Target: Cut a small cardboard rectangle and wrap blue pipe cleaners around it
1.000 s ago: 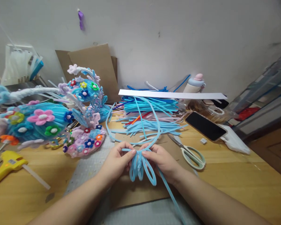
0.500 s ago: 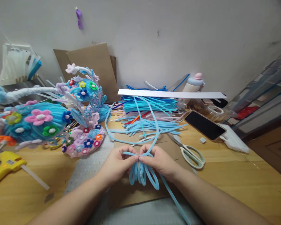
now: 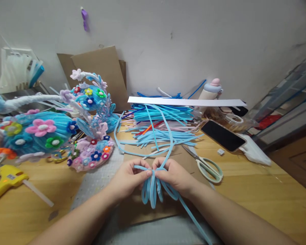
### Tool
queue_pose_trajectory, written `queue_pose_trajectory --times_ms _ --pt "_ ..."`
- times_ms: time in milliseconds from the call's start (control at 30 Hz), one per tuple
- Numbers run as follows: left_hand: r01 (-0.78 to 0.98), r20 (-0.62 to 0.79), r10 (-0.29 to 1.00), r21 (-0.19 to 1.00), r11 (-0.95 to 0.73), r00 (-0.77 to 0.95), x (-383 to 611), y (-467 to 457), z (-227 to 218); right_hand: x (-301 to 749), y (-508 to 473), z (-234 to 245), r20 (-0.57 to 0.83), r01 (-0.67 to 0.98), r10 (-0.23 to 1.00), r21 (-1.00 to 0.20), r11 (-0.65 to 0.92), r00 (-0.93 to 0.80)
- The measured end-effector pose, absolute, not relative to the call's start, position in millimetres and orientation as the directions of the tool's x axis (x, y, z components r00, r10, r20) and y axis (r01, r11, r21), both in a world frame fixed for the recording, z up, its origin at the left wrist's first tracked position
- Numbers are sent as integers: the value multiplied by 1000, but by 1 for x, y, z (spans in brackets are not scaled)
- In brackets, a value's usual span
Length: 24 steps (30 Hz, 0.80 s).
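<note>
My left hand [image 3: 134, 175] and my right hand [image 3: 172, 173] meet over a piece of cardboard, both closed in a pinch. Between their fingertips is a light blue pipe cleaner [image 3: 153, 194], bent into several narrow loops that hang below the fingers. One long end curves up from my right hand and arcs back over the table to the left. Another blue length runs down to the lower right, past my right wrist. A short tip sticks out above my left fingers. Where the loops join is partly hidden by the thumbs.
Scissors [image 3: 209, 169] lie right of the cardboard [image 3: 132, 212], near a phone [image 3: 223, 135]. Behind are piles of pipe cleaners [image 3: 165, 114] under a white strip [image 3: 186, 101]. Flower-covered ornaments [image 3: 43, 127] stand at left, above a yellow glue gun [image 3: 9, 178]. A bottle [image 3: 210, 90] stands behind.
The hanging loops have shifted between my fingers; one now hangs lower in the middle, and the right-hand loop has swung up beneath my right hand. Both hands stay nearly in place.
</note>
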<state>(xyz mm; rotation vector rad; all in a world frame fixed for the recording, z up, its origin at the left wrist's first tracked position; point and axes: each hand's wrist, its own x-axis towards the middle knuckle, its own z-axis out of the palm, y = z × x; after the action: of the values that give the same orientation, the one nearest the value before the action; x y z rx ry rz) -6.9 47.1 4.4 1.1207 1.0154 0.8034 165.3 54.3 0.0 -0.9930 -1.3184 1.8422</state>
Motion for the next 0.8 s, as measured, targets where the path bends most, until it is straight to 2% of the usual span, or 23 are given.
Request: queue_pose_trajectory --times_ms 100,200,333,433,533,633,733,800 --pt "7 -191 932 980 199 307 -7 45 8 166 55 1 -190 -34 867 -972 -232 -461" --pt "48 -130 944 992 121 303 -7 41 12 170 56 1 -161 -1 850 -982 -187 -502" --pt "108 -70 946 993 38 315 -8 39 15 172 58 0 -144 -78 812 -971 -227 -566" --pt "227 64 951 964 -137 303 -11 39 15 171 57 2 -129 -117 819 -966 -232 -558" --pt "355 291 893 840 -411 343 -15 38 14 169 55 4 -93 -142 851 -971 -192 -517" --pt "383 478 765 671 -635 431 -19 35 14 168 52 6 -11 -189 871 -975 -119 -491" --pt "395 567 676 550 -736 470 -21 33 15 168 50 7 78 -265 860 -962 -69 -505" --pt "402 590 652 513 -758 476 -21 32 16 169 49 8 102 -303 852 -951 -69 -513"
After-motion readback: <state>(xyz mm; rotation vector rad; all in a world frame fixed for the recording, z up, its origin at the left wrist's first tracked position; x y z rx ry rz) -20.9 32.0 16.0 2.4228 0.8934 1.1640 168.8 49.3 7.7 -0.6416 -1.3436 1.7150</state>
